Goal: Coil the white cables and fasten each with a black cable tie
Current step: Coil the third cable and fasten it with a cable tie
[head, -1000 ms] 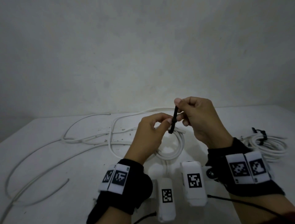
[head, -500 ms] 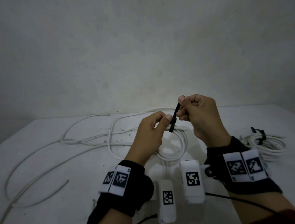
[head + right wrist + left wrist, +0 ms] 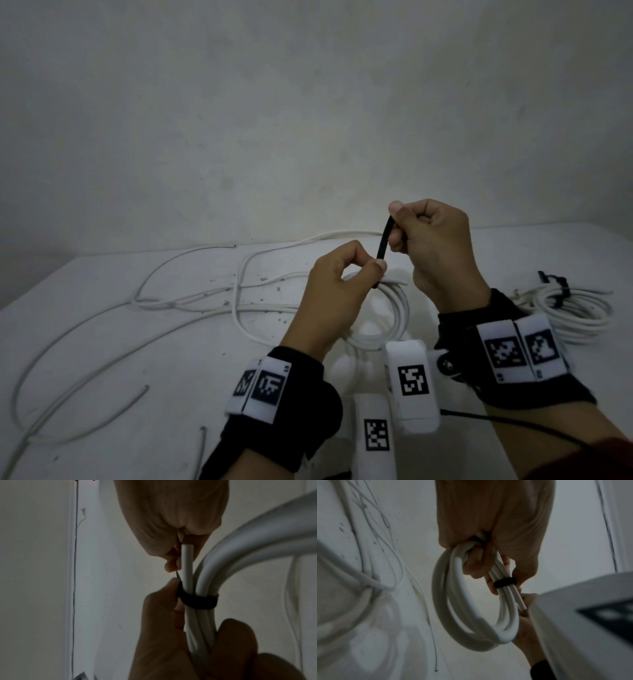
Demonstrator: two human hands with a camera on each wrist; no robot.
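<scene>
A small coil of white cable (image 3: 397,310) hangs above the table, gripped by my left hand (image 3: 371,270) at its top. A black cable tie (image 3: 383,240) is looped round the coil's strands; its band (image 3: 197,600) shows tight around them in the right wrist view, and also as the band (image 3: 504,583) in the left wrist view. My right hand (image 3: 394,222) pinches the tie's free end and holds it up and taut. The left thumb (image 3: 171,588) presses at the tie's loop. A cut cable end (image 3: 187,555) sticks out past the band.
A second white coil (image 3: 579,310), bound with a black tie (image 3: 556,286), lies at the right on the white table (image 3: 102,342). Loose white cables (image 3: 178,301) sprawl over the left half. A plain wall stands close behind.
My right hand has drawn the tie's free end a little higher, so more of the tie shows above the coil. The left hand keeps its grip in the same place.
</scene>
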